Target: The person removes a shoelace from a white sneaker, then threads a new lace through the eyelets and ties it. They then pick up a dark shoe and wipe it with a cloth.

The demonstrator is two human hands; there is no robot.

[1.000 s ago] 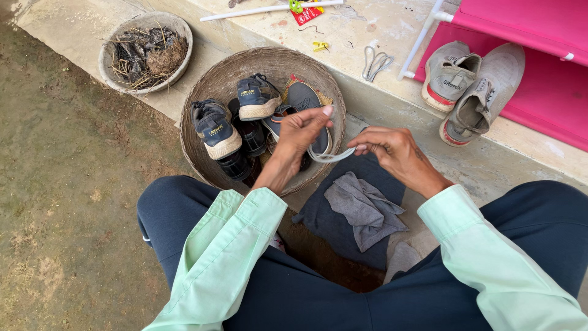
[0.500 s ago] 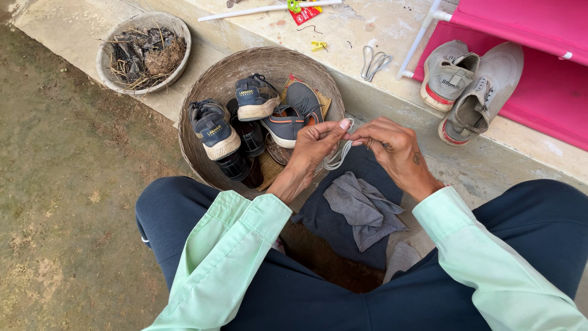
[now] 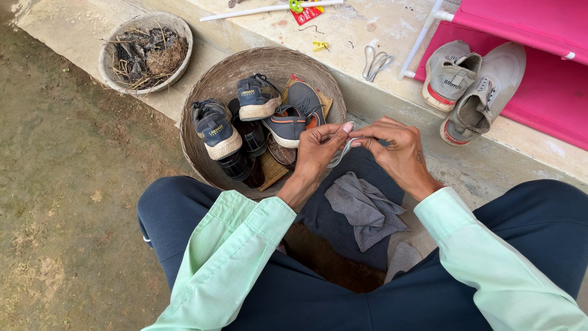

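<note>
1. Both hands meet just right of the basket [image 3: 202, 92] rim — the left hand [image 3: 318, 150] and right hand [image 3: 395, 150] pinch a pale lace [image 3: 339, 154] between fingertips, closed narrow on it.
2. The lace hangs over a grey cloth [image 3: 364, 208] on the lap, below the basket.
3. Several dark shoes [image 3: 257, 119] sit in the basket; two grey sneakers [image 3: 471, 89] wait to its right — apparently untouched, so much looks left.
</note>
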